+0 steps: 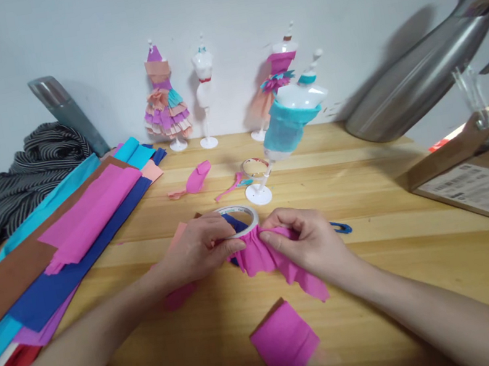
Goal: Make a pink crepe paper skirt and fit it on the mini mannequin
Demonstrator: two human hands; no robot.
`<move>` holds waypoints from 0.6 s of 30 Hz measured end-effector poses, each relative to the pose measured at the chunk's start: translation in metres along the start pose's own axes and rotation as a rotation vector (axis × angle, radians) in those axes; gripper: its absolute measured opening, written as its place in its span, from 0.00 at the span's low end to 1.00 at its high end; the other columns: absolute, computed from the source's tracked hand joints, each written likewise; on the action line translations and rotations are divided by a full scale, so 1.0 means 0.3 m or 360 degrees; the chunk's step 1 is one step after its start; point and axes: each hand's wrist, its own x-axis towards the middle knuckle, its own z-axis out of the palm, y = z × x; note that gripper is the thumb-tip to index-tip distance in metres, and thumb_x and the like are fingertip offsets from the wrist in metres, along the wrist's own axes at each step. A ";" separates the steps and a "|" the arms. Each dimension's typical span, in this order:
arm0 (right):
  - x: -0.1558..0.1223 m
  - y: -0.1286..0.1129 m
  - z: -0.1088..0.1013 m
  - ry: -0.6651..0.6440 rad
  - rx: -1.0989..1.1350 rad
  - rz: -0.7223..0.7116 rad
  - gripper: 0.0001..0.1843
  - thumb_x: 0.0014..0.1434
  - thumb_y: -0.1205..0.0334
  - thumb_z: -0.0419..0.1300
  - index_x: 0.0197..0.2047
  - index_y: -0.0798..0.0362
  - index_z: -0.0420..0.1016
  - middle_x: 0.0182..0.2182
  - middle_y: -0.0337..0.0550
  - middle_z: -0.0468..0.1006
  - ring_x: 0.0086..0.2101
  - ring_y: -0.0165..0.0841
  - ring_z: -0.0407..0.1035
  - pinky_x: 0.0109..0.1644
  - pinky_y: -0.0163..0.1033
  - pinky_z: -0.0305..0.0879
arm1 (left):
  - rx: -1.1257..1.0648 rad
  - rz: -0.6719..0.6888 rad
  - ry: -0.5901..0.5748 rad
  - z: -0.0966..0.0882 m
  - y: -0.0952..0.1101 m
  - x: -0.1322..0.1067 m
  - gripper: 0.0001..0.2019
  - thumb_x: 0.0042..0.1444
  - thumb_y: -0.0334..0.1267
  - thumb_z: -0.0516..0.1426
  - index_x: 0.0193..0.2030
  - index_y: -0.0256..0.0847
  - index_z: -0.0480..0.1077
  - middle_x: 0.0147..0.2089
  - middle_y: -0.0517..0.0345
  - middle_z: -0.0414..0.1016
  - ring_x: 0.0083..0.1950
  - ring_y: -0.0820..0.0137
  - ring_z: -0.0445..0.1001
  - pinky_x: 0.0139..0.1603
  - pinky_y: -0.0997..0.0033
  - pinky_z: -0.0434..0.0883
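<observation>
My left hand (203,246) is closed around the near left side of a roll of tape (254,217), thumb in front and fingers over the top. A pink crepe paper strip (257,256) hangs in gathered folds from the roll's near edge. Between thumb and fingers, my right hand (307,238) pinches the same strip, its loose end trailing down to the right. Closer to me lies a folded pink crepe paper square (285,345). Just behind the roll stands a tilted-looking white mini dress form (300,96) wrapped in turquoise paper.
More small dress forms (163,96) stand along the wall. Coloured crepe paper sheets (90,215) are stacked at left, near a striped cloth (42,164) and a bottle (66,113). A steel jug (413,67) and cardboard box (479,181) are at right. Blue scissor handles (342,228) show beside my right hand.
</observation>
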 end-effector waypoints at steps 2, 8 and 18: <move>0.004 0.002 -0.002 -0.0011 0.0003 -0.0005 0.10 0.53 0.57 0.59 0.24 0.54 0.71 0.18 0.38 0.70 0.20 0.28 0.61 0.24 0.33 0.59 | 0.0017 0.0065 0.0008 0.000 -0.003 0.000 0.20 0.64 0.43 0.56 0.21 0.37 0.66 0.22 0.61 0.63 0.28 0.73 0.62 0.36 0.70 0.61; 0.009 0.004 -0.003 -0.0060 0.0045 -0.0070 0.10 0.53 0.58 0.59 0.24 0.54 0.71 0.19 0.38 0.71 0.21 0.28 0.62 0.26 0.33 0.59 | 0.0095 0.0104 0.0007 -0.001 0.000 0.000 0.21 0.65 0.45 0.54 0.22 0.37 0.66 0.22 0.61 0.64 0.29 0.73 0.63 0.35 0.70 0.61; 0.009 -0.003 -0.006 -0.0097 0.0087 -0.0066 0.10 0.53 0.58 0.59 0.25 0.55 0.72 0.20 0.38 0.71 0.22 0.28 0.62 0.26 0.34 0.58 | 0.0016 0.0013 -0.0047 -0.009 0.009 0.006 0.23 0.65 0.47 0.53 0.21 0.37 0.65 0.21 0.61 0.63 0.28 0.73 0.62 0.35 0.70 0.61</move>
